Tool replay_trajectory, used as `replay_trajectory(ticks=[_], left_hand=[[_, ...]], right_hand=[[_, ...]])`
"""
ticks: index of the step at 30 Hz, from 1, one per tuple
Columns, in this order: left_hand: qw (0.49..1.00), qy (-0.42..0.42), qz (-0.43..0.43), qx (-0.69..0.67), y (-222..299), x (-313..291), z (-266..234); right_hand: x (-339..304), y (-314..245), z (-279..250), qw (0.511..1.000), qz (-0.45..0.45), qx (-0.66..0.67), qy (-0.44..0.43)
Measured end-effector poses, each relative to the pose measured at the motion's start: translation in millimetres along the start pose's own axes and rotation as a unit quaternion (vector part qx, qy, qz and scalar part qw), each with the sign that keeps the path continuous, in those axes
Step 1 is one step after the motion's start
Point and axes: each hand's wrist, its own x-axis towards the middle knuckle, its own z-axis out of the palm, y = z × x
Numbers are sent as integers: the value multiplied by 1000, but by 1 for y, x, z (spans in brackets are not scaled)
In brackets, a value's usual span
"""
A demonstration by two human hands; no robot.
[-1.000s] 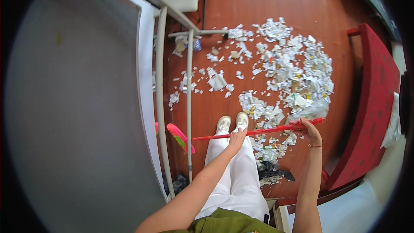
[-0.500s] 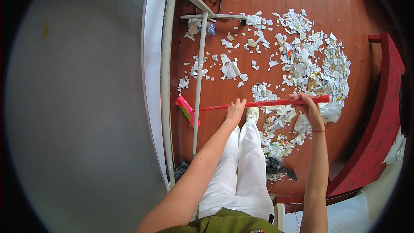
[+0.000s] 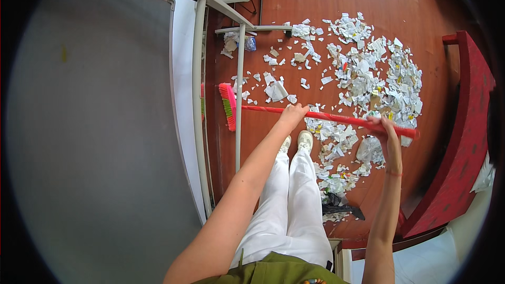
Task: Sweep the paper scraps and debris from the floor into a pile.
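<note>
A broom with a long red handle [image 3: 339, 119] lies across in front of my legs, tilted slightly down to the right. My left hand [image 3: 294, 115] is closed round the middle of the handle. Close to its right end, my right hand [image 3: 384, 128] grips it, slightly blurred. The pink broom head [image 3: 227, 106], with green and orange bristles, is at the left, beyond a thin upright of the pale metal frame [image 3: 241, 73]. Scraps of torn white paper [image 3: 276, 90] lie just to the right of the broom head.
Heaped paper scraps [image 3: 363, 73] cover the reddish wooden floor ahead and right, with a clear plastic bag [image 3: 370, 150] and a black bag [image 3: 336, 208] among them. A grey board [image 3: 115, 126] stands at the left. A red curved wooden piece [image 3: 452, 152] stands at the right.
The broom head has swung away from me toward the far scraps, and the handle's right end has dropped nearer to me. Both hands keep hold. A second shoe now shows.
</note>
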Motion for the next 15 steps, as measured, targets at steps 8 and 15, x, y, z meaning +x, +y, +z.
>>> replay_trajectory(ticks=[8,15], left_hand=[[993,45,109,-23,111,-9,6],[980,67,183,-51,218,-20,-14]], right_hand=[[-132,-26,-53,984,-62,-68,154],[-203,-44,-142,962,-60,-10,266]])
